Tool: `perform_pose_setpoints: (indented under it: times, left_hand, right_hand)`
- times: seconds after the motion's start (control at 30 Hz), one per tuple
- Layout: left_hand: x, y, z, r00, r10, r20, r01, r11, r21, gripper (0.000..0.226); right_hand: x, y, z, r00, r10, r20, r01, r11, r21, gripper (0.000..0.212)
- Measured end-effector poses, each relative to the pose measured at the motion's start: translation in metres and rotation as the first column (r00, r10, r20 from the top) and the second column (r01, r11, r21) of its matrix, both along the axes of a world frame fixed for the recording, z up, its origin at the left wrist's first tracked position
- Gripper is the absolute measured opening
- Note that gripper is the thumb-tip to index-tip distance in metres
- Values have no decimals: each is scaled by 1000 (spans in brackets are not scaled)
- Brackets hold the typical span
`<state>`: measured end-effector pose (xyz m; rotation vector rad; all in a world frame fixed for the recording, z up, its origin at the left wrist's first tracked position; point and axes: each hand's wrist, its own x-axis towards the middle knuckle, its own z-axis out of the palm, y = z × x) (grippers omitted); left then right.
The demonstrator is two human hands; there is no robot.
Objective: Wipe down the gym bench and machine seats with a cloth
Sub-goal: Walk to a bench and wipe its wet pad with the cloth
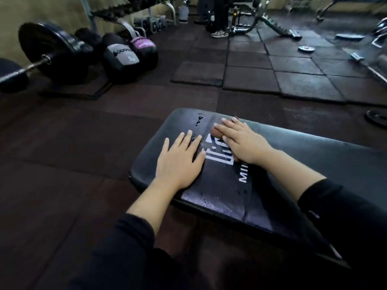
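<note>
Bench (314,155) pad shows white lettering, only "MI" readable; left hand (180,162) lies flat, fingers spread, right hand (243,141) presses a brown cloth (216,132), fingers straight.

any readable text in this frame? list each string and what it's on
"MI": white letters on the bench pad, cut off by the right hand; the rest is hidden.
Large white logo above it on the pad: partly covered by that hand, not readable.
Grey label on the soft weight: zigzag mark and small print, too blurred.
Purple label on the weight behind it: too blurred.
</note>
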<state>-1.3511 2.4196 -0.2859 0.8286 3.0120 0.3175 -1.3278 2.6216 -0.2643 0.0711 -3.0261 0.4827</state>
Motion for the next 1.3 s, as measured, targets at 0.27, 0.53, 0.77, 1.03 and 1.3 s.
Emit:
perform_pose_setpoints:
  times: [0.27, 0.53, 0.77, 1.03, 1.3]
  left_hand:
    - [-4, 0, 2, 1000, 7, -8, -7, 1000, 29, 55]
    - [-7, 5, -6, 995, 90, -42, -86, 993, 85, 51]
    - [-4, 5, -2, 993, 104, -50, -101, 992, 69, 51]
    - [-5, 3, -3, 993, 110, -48, -106, 991, 83, 50]
    - [-4, 6, -4, 991, 121, -57, -116, 989, 87, 52]
  right_hand:
    - [-3, -1, 1, 998, -35, 56, 33, 999, 35, 46]
    - [-5, 5, -7, 995, 89, 37, -89, 996, 19, 42]
    - [-44, 2, -8, 988, 151, 20, -152, 987, 52, 43]
    - [-56, 63, 1, 996, -60, 70, 63, 997, -43, 41]
    - [-17, -3, -9, 991, 133, -13, -131, 985, 108, 46]
